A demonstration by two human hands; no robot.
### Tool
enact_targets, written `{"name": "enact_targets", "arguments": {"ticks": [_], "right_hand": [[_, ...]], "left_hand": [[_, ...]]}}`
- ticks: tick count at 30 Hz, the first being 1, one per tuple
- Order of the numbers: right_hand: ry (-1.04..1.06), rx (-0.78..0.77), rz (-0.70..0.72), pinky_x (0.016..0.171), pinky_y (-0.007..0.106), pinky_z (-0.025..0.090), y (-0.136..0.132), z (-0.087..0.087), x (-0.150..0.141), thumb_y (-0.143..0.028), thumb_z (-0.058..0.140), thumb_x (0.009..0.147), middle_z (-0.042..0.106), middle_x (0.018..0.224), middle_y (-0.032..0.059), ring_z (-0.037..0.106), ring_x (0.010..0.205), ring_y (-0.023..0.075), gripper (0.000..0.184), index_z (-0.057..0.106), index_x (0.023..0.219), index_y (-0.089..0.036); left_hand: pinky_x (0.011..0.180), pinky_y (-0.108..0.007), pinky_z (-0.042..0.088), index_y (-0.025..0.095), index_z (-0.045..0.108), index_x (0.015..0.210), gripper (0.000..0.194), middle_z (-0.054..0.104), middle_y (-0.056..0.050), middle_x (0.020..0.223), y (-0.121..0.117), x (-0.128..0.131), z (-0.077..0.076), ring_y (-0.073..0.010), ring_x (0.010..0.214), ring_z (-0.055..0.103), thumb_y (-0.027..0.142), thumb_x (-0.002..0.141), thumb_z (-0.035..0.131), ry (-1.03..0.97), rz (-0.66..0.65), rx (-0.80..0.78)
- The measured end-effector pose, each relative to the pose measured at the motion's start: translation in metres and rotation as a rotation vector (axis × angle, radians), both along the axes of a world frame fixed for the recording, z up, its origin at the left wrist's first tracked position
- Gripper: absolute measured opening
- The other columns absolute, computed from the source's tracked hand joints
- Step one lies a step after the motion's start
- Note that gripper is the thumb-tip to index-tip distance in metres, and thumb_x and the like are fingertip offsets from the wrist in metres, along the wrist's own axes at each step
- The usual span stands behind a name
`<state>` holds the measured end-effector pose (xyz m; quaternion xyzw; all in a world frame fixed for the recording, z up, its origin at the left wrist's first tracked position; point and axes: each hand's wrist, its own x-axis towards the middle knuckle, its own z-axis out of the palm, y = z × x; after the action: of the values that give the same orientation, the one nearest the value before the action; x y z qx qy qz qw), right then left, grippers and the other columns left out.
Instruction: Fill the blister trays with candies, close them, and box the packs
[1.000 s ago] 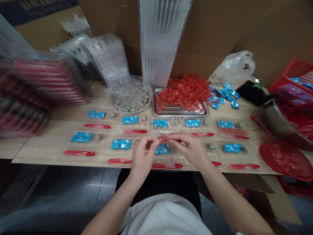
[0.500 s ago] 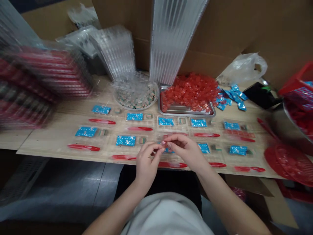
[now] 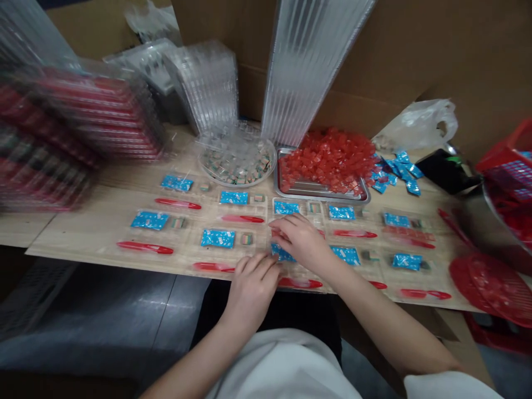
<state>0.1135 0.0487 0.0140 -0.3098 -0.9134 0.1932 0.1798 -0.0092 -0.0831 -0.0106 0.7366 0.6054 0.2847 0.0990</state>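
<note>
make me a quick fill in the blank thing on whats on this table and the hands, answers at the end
1. The small pieces heaped on the metal tray are coloured ____.
2. The flat packets laid out in rows on the table are mainly ____ in colour.
3. Of the left hand and the right hand, the one nearer the metal tray is the ____ one.
4. Seen from the person's side, the round dish is to the ____ of the metal tray.

Missing words: red; blue; right; left.
</note>
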Motion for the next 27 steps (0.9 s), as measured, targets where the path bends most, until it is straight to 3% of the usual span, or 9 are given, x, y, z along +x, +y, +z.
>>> {"name": "enact_targets", "arguments": {"ticks": [6, 8, 11, 14, 17, 20, 22, 25, 27], "right_hand": [[-0.002, -0.009, -0.019, 0.084, 0.037, 0.045, 0.008, 0.002, 0.005, -0.016, 0.054, 0.084, 0.068, 0.089, 0.0071, 0.057, 0.088, 0.021, 0.015, 0.068, 0.089, -0.019], [0.03, -0.106, -0.021, 0.084, 0.036, 0.045, 0.014, 0.003, 0.009, -0.018, 0.056, 0.083, 0.069, 0.09, 0.0055, 0.059, 0.088, 0.0199, 0.014, 0.069, 0.089, -0.02], [0.148, -0.374, -0.1, 0.078, 0.032, 0.049, 0.02, 0.007, 0.014, -0.022, 0.059, 0.08, 0.07, 0.089, 0.0029, 0.062, 0.084, 0.017, 0.013, 0.069, 0.088, -0.021], [0.322, -0.692, -0.217, 0.072, 0.03, 0.051, 0.019, 0.014, 0.018, -0.03, 0.063, 0.076, 0.07, 0.084, 0.0025, 0.065, 0.077, 0.0157, 0.018, 0.068, 0.089, -0.019], [0.441, -0.92, -0.173, 0.072, 0.03, 0.052, 0.014, 0.018, 0.021, -0.035, 0.066, 0.073, 0.071, 0.083, 0.0032, 0.065, 0.076, 0.0157, 0.025, 0.066, 0.09, -0.017], [0.478, -0.894, -0.154, 0.074, 0.031, 0.052, 0.006, 0.018, 0.022, -0.033, 0.066, 0.074, 0.07, 0.085, 0.0038, 0.065, 0.078, 0.0155, 0.023, 0.065, 0.089, -0.017], [0.474, -0.803, -0.156, 0.073, 0.03, 0.052, 0.001, 0.019, 0.024, -0.031, 0.065, 0.075, 0.069, 0.086, 0.0037, 0.064, 0.079, 0.0152, 0.019, 0.065, 0.087, -0.017], [0.451, -0.724, -0.09, 0.071, 0.027, 0.051, -0.002, 0.021, 0.027, -0.028, 0.062, 0.077, 0.067, 0.088, 0.0038, 0.063, 0.08, 0.0147, 0.016, 0.064, 0.088, -0.017], [0.414, -0.675, -0.059, 0.07, 0.027, 0.051, 0.0, 0.021, 0.029, -0.026, 0.059, 0.079, 0.067, 0.088, 0.0038, 0.063, 0.079, 0.0145, 0.015, 0.064, 0.09, -0.018]], "left_hand": [[0.085, -0.037, 0.038, 0.02, 0.062, 0.099, 0.017, 0.069, -0.004, 0.101, 0.009, -0.004, -0.004, -0.0217, 0.103, 0.055, 0.014, 0.086, 0.053, 0.046, -0.049, 0.002], [0.083, -0.037, 0.038, 0.02, 0.062, 0.098, 0.016, 0.069, -0.004, 0.098, 0.011, -0.005, -0.003, -0.0221, 0.1, 0.056, 0.014, 0.085, 0.054, 0.042, -0.068, -0.021], [0.085, -0.038, 0.038, 0.021, 0.062, 0.099, 0.016, 0.068, -0.004, 0.097, 0.014, -0.004, 0.003, -0.0217, 0.096, 0.057, 0.016, 0.086, 0.053, -0.048, -0.035, -0.045], [0.085, -0.036, 0.041, 0.022, 0.062, 0.101, 0.017, 0.068, -0.005, 0.098, 0.023, -0.004, 0.014, -0.0202, 0.093, 0.058, 0.022, 0.087, 0.052, -0.367, 0.144, -0.09], [0.07, -0.028, 0.046, 0.019, 0.063, 0.094, 0.019, 0.067, -0.005, 0.09, 0.04, -0.004, 0.025, -0.0172, 0.081, 0.062, 0.033, 0.085, 0.055, -0.894, 0.257, -0.294], [0.058, -0.021, 0.043, 0.015, 0.064, 0.081, 0.026, 0.065, -0.003, 0.076, 0.054, -0.001, 0.031, -0.0124, 0.067, 0.061, 0.041, 0.076, 0.064, -1.336, 0.229, -0.543], [0.053, -0.018, 0.039, 0.014, 0.064, 0.077, 0.028, 0.063, -0.001, 0.071, 0.059, 0.002, 0.033, -0.0087, 0.06, 0.058, 0.04, 0.068, 0.072, -1.505, 0.242, -0.637], [0.047, -0.016, 0.033, 0.015, 0.063, 0.078, 0.029, 0.062, 0.001, 0.069, 0.058, 0.006, 0.03, -0.0054, 0.053, 0.053, 0.038, 0.067, 0.074, -1.555, 0.266, -0.652], [0.047, -0.018, 0.034, 0.015, 0.061, 0.081, 0.026, 0.063, 0.0, 0.073, 0.052, 0.005, 0.026, -0.007, 0.055, 0.054, 0.039, 0.073, 0.068, -1.413, 0.284, -0.574]]}}
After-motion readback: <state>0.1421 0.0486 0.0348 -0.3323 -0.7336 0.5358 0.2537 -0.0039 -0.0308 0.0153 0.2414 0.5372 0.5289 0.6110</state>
